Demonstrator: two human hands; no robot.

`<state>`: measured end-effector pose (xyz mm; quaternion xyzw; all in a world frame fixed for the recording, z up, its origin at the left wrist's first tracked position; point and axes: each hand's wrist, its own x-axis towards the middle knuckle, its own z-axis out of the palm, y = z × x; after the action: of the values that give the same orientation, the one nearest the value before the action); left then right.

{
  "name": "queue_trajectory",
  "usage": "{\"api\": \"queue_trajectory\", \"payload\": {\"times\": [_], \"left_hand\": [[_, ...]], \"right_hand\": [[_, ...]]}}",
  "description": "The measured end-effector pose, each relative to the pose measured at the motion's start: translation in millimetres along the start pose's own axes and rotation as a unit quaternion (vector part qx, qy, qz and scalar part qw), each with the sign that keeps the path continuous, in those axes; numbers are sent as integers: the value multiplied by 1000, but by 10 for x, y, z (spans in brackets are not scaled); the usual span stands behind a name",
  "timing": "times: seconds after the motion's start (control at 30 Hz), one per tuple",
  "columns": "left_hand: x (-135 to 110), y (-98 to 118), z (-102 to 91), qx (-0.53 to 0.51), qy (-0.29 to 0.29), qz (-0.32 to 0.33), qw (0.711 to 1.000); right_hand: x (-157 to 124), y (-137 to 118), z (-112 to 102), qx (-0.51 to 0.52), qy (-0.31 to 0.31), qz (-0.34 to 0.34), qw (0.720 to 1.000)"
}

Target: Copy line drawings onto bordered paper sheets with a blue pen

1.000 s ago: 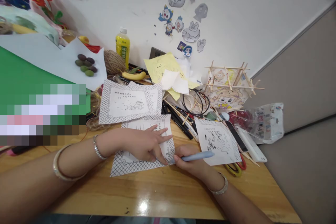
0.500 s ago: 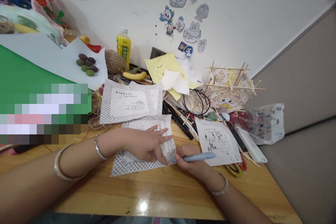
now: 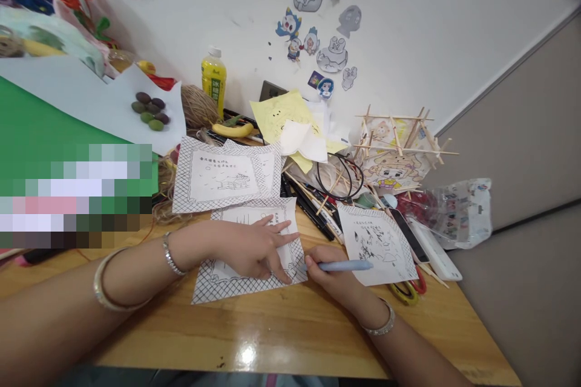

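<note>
My left hand (image 3: 252, 248) lies spread on a sheet of paper (image 3: 213, 285) that has a cross-hatched border and some drawn lines, part of it hidden under the palm. At the sheet's right edge, my right hand (image 3: 333, 272) is closed around a light blue pen (image 3: 347, 265), its tip end against the hatched border. Above the left hand rests a second bordered sheet (image 3: 218, 175) with handwriting and a drawn pavilion, overlapping another sheet. A third drawn sheet (image 3: 376, 248) lies just beyond the right hand.
Pens (image 3: 313, 217), sticks and a black cable (image 3: 340, 176) crowd the table's back. Behind them stand a yellow drink bottle (image 3: 213, 81) and a stick-framed paper lantern (image 3: 394, 151). Scissors (image 3: 403, 294) and a phone (image 3: 410, 234) lie at the right. A banana (image 3: 233, 130) is near twine (image 3: 197, 107).
The pen's upper end has swung slightly, and my right hand has shifted a little at the paper's right edge. My left hand stays in place.
</note>
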<state>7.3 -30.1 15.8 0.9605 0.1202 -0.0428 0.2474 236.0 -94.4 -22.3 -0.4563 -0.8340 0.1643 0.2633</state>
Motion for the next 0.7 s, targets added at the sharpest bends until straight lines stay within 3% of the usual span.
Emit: {"api": "queue_trajectory", "payload": {"times": [0.17, 0.37, 0.5, 0.7], "left_hand": [[3, 8, -7, 13, -7, -3, 1000], [1, 8, -8, 7, -4, -3, 1000], [1, 19, -9, 8, -11, -9, 1000], [5, 0, -13, 17, -14, 1, 1000]], "right_hand": [[4, 29, 8, 0, -7, -17, 1000], [7, 57, 18, -11, 35, 11, 999], [16, 45, 18, 12, 13, 7, 1000], [57, 53, 35, 20, 112, 63, 991]]}}
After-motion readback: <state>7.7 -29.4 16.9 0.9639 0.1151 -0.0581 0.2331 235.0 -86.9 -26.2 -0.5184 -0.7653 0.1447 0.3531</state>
